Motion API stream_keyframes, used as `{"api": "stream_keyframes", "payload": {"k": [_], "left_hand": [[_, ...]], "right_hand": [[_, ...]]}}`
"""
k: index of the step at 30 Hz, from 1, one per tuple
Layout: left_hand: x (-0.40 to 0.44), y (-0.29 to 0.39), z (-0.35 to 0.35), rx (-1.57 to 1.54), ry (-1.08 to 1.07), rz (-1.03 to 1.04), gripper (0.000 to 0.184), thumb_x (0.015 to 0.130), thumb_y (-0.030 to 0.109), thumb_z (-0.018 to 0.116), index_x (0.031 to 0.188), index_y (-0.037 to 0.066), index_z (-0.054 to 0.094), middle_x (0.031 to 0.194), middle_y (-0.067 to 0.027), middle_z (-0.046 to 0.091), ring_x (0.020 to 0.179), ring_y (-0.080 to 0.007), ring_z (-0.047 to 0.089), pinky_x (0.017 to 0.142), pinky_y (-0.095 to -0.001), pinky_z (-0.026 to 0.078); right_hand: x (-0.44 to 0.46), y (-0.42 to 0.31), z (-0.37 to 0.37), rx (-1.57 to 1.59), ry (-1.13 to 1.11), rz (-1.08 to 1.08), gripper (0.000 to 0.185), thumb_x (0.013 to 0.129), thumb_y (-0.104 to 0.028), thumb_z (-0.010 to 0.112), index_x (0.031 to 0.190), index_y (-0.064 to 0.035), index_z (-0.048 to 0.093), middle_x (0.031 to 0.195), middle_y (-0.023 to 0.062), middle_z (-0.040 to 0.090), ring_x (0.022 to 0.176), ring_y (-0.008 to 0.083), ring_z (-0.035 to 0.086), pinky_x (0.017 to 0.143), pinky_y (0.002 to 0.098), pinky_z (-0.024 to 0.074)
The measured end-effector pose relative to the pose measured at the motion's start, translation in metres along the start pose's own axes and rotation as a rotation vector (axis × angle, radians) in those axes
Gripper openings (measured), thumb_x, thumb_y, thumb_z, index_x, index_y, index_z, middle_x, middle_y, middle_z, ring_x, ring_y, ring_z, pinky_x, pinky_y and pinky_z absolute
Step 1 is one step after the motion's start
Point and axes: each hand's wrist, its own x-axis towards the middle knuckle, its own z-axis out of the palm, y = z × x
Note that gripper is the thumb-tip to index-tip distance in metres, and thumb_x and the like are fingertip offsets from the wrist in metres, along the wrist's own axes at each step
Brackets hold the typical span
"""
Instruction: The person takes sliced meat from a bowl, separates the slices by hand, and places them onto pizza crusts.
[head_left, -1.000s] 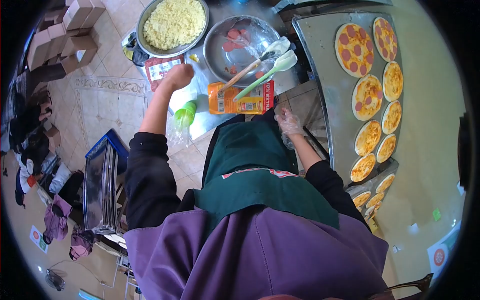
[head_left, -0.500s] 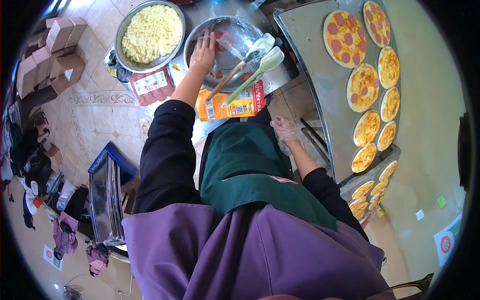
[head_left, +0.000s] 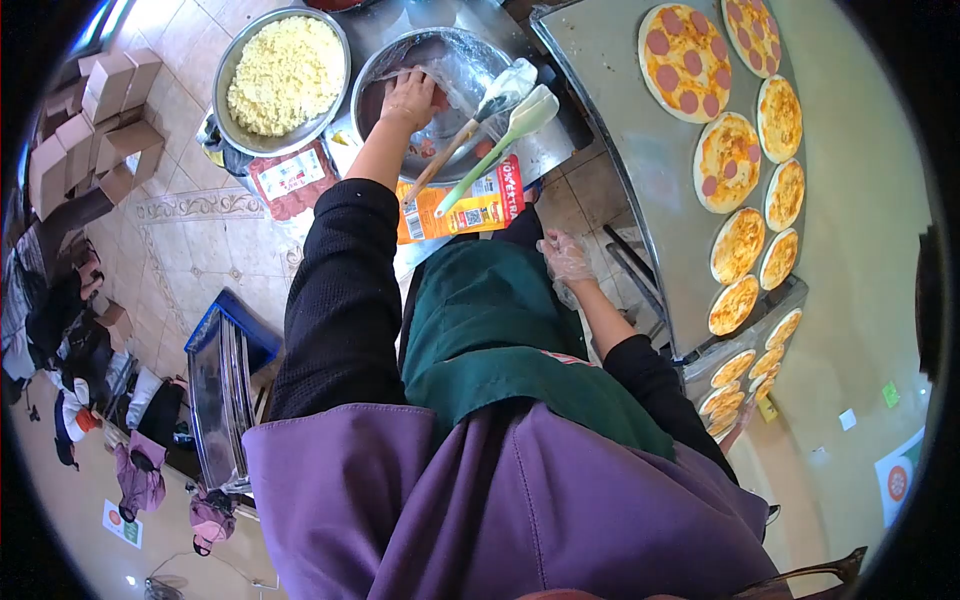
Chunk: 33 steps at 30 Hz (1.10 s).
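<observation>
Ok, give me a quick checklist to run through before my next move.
1. Left hand inside the metal bowl: ok.
2. Left fingers gripping something: cannot tell, fingertips hidden.
3. Right hand covered by a clear glove: ok.
4. Bowl rim free of tools: not ok; the wooden-handled spatula and green spatula lie across it.
5. Slices on every pizza on the large tray: not ok; three have them, five show none.
</observation>
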Motion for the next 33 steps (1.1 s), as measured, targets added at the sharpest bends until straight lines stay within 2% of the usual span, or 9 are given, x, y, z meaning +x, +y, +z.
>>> {"api": "stream_keyframes", "payload": {"k": [2, 9, 14, 24, 27, 29, 30, 31, 33], "left_hand": [[-0.004, 0.001, 0.004, -0.035, 0.048, -0.021, 0.06, 0.076, 0.028, 0.071, 0.129, 0.018, 0.044, 0.136, -0.0087, 0.039, 0.129, -0.0288, 0.034, 0.102, -0.0485, 0.033], [-0.015, 0.001, 0.005, -0.192, -0.048, -0.108, 0.059, 0.07, 0.019, 0.076, 0.122, 0.018, 0.048, 0.128, -0.011, 0.044, 0.126, -0.0303, 0.037, 0.095, -0.0484, 0.041], [-0.018, -0.014, 0.023, -0.362, -0.126, -0.12, 0.054, 0.07, 0.016, 0.074, 0.118, 0.016, 0.05, 0.111, -0.0109, 0.06, 0.11, -0.032, 0.055, 0.09, -0.0454, 0.044], [-0.023, -0.029, 0.034, -0.504, 0.018, 0.057, 0.032, 0.076, 0.012, 0.066, 0.108, 0.01, 0.062, 0.11, -0.0147, 0.062, 0.106, -0.0332, 0.057, 0.089, -0.0397, 0.045], [-0.026, -0.039, 0.028, -0.445, 0.047, 0.158, 0.034, 0.078, 0.013, 0.066, 0.111, 0.008, 0.06, 0.105, -0.0144, 0.064, 0.097, -0.0289, 0.062, 0.083, -0.0366, 0.048], [-0.035, -0.042, 0.01, -0.912, -0.214, -0.09, 0.035, 0.081, 0.012, 0.065, 0.115, 0.004, 0.058, 0.094, -0.0123, 0.064, 0.084, -0.0191, 0.063, 0.074, -0.031, 0.049], [-0.035, -0.05, 0.012, -0.961, -0.205, -0.021, 0.036, 0.084, 0.012, 0.063, 0.118, 0.001, 0.056, 0.089, -0.0074, 0.062, 0.077, -0.0112, 0.058, 0.068, -0.0258, 0.047], [-0.04, -0.05, 0.002, -0.953, -0.199, -0.017, 0.036, 0.084, 0.012, 0.063, 0.118, 0.001, 0.056, 0.089, -0.0074, 0.062, 0.077, -0.0112, 0.058, 0.068, -0.0258, 0.047], [-0.057, -0.048, -0.018, -1.151, -0.175, 0.036, 0.036, 0.087, 0.013, 0.062, 0.119, 0.0, 0.056, 0.092, -0.0029, 0.062, 0.078, -0.0094, 0.056, 0.069, -0.0251, 0.047]], "right_hand": [[0.002, 0.003, 0.003, 0.017, -0.014, 0.021, 0.04, 0.082, -0.027, 0.064, 0.114, -0.0034, 0.06, 0.096, 0.0153, 0.066, 0.083, 0.0261, 0.063, 0.081, 0.0368, 0.0486], [0.002, 0.007, 0.003, 0.027, -0.019, 0.007, 0.04, 0.082, -0.029, 0.062, 0.113, -0.0031, 0.06, 0.104, 0.0167, 0.065, 0.091, 0.0292, 0.063, 0.087, 0.037, 0.0473], [0.0, 0.001, 0.002, -0.013, 0.012, -0.056, 0.039, 0.083, -0.028, 0.062, 0.112, -0.003, 0.06, 0.107, 0.0168, 0.064, 0.092, 0.0294, 0.063, 0.087, 0.0366, 0.0473], [-0.007, -0.01, -0.003, 0.052, 0.06, -0.129, 0.035, 0.082, -0.023, 0.063, 0.11, -0.003, 0.06, 0.102, 0.0168, 0.065, 0.082, 0.0281, 0.064, 0.076, 0.0364, 0.051], [-0.012, -0.017, -0.008, 0.123, 0.077, -0.137, 0.034, 0.082, -0.021, 0.064, 0.111, -0.0036, 0.06, 0.101, 0.0162, 0.064, 0.082, 0.0274, 0.064, 0.075, 0.0358, 0.0513], [-0.014, -0.027, -0.013, 0.194, 0.07, -0.163, 0.034, 0.083, -0.022, 0.064, 0.112, -0.0039, 0.06, 0.103, 0.0156, 0.064, 0.084, 0.0261, 0.065, 0.077, 0.0349, 0.0511], [-0.015, -0.035, -0.017, 0.261, 0.059, -0.188, 0.035, 0.084, -0.023, 0.064, 0.113, -0.0042, 0.06, 0.104, 0.015, 0.064, 0.086, 0.0248, 0.065, 0.078, 0.0339, 0.0509], [-0.016, -0.046, -0.022, 0.267, 0.065, -0.194, 0.035, 0.084, -0.023, 0.064, 0.113, -0.0042, 0.06, 0.104, 0.015, 0.064, 0.086, 0.0248, 0.065, 0.078, 0.0339, 0.0509], [-0.015, -0.072, -0.03, 0.63, -0.02, -0.28, 0.041, 0.085, -0.028, 0.066, 0.118, -0.0041, 0.057, 0.107, 0.0132, 0.063, 0.092, 0.0205, 0.063, 0.082, 0.0323, 0.0496]]}}
